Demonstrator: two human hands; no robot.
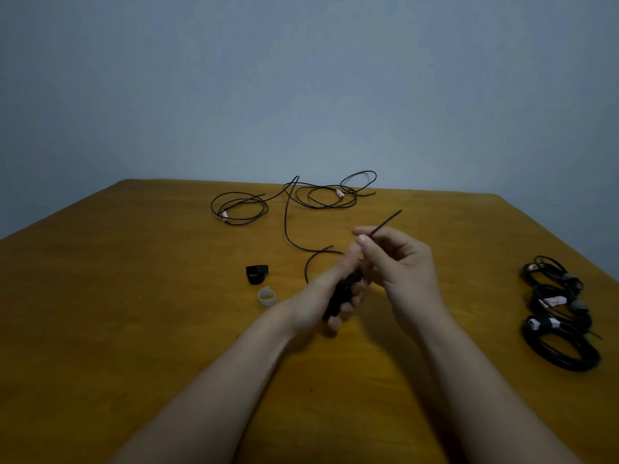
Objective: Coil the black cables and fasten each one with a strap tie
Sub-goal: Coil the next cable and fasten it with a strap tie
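Head view: both my hands are over the middle of the wooden table [134,346]. My left hand [321,296] has its fingers curled round a small black cable bundle [338,298] and grips it just above the tabletop. My right hand [402,266] pinches a thin black strand [387,222] between thumb and forefinger; the strand sticks up and away to the right. I cannot tell whether it is a cable end or a tie. A loose cable [286,226] runs from my hands toward the far edge and joins a loose tangle [328,195] there. A second loose coil [239,207] with a white tag lies at the far left of it. A curled black strap [257,273] and a curled whitish strap [267,297] sit just left of my left hand, close together. Three tied coils [561,343] lie in a row near the right edge, well apart from my hands. A grey-blue wall [301,78] is behind the table.
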